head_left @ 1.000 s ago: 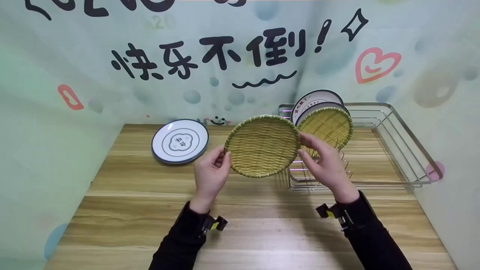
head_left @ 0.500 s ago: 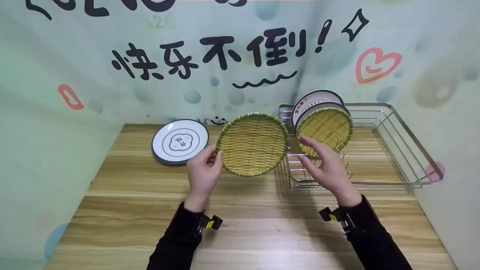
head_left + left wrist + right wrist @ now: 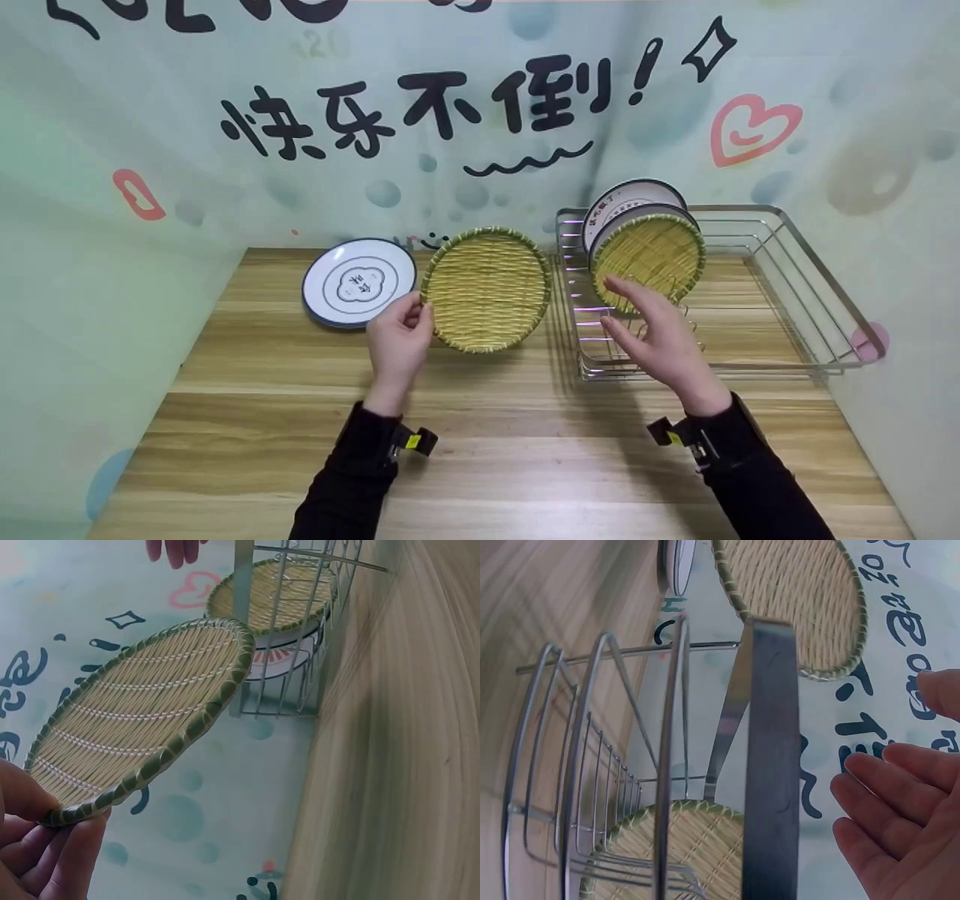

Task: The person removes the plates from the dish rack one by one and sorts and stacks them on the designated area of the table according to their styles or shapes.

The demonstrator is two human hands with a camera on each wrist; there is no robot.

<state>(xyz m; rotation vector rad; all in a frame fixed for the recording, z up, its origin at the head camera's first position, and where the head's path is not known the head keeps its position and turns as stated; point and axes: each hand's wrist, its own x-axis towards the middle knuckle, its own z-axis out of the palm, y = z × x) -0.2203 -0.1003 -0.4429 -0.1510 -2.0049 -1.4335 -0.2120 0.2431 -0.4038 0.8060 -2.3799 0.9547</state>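
My left hand pinches the left rim of a round woven bamboo tray, tilted up above the table. In the left wrist view the thumb and fingers grip the green-edged rim of this bamboo tray. My right hand holds nothing; its fingers are extended and its thumb stands apart, in front of the wire dish rack. A second woven tray leans in that rack, before two white plates with dark rims. The right wrist view has the right hand beside the rack's metal rim.
A white, blue-rimmed plate with a printed centre lies at the back left of the wooden table, seemingly stacked on another. A printed cloth hangs behind. The rack occupies the back right.
My right hand has let go of the bamboo tray and moved slightly right and down. The left hand has carried the tray leftward, away from the rack.
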